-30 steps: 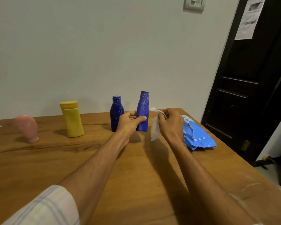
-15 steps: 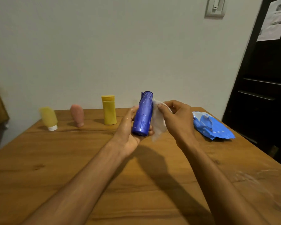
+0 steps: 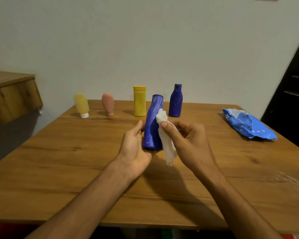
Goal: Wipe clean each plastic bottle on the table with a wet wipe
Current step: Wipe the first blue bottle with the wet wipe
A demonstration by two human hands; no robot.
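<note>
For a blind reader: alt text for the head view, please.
The left hand holds a blue bottle over the wooden table while the right hand presses a wet wipe on it. Behind stand a pale tube, pink tube, yellow bottle, second blue bottle.

The left hand (image 3: 135, 147) holds a blue bottle (image 3: 153, 123) above the bench (image 3: 76, 161). The right hand (image 3: 188, 142) presses a white wipe (image 3: 166, 144) against it.
</note>
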